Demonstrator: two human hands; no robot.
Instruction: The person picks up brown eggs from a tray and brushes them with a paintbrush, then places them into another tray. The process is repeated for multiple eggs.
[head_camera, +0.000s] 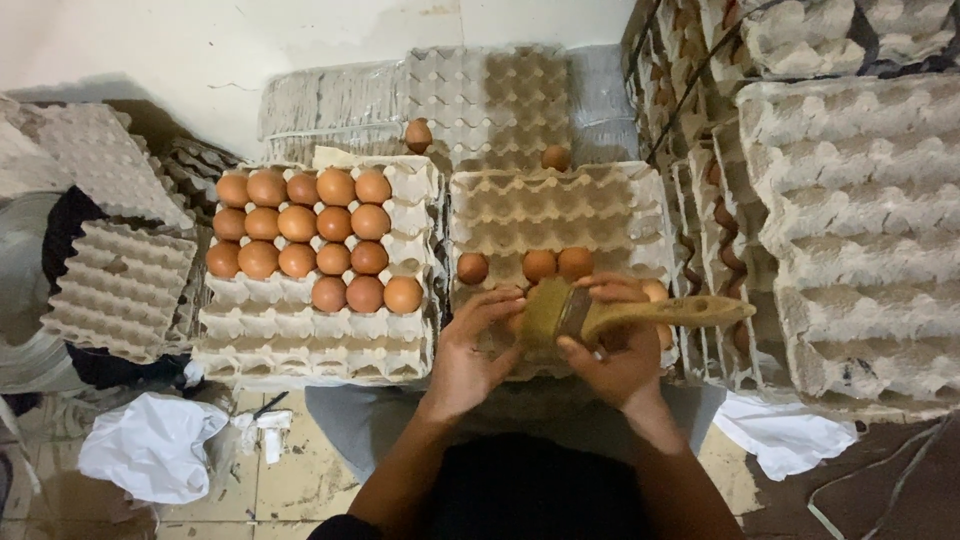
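The right hand (620, 360) grips a wide paintbrush (600, 312) by its wooden handle, bristles pointing left. The left hand (470, 350) is curled at the bristles, seemingly around an egg, though the brush hides it (I cannot tell for sure). Both hands hover over the near edge of the right egg tray (560, 215), which holds a few brown eggs (540, 264). Just beside it, the left tray (320, 330) carries three and a half rows of brown eggs (300, 225). Stacks of empty trays (860, 230) rise at the right.

hands (545, 350) with paintbrush (600, 315) over egg tray (560, 210)
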